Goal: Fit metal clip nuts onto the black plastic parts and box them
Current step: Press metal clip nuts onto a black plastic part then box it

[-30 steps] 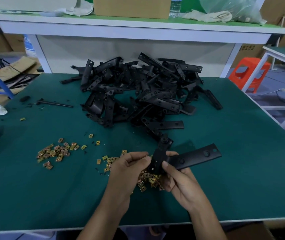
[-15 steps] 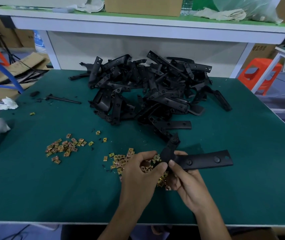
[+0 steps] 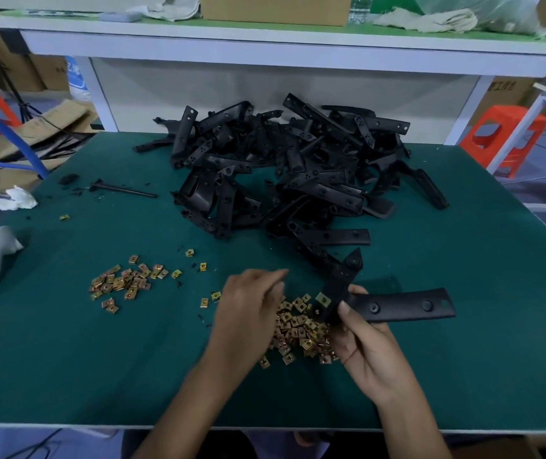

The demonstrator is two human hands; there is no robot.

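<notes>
Holding the black plastic part [image 3: 397, 308] at its bend in the right grip [image 3: 364, 346], thumb curled over the top, long arm pointing away rightward; probably light, stiff and rather slick, so best kept near the bend; hovering the left grip [image 3: 250, 309], blurred, fingers loosely bent, above the clip nuts [image 3: 300, 329] lying between both; cannot tell whether pinching one; likely tiny, springy, best pinched by the flat faces.

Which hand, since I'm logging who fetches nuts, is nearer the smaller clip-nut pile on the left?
Left. The left hand is right of the smaller pile, over the edge of the larger pile; the right hand is farther right, gripping the black plastic part.
</notes>
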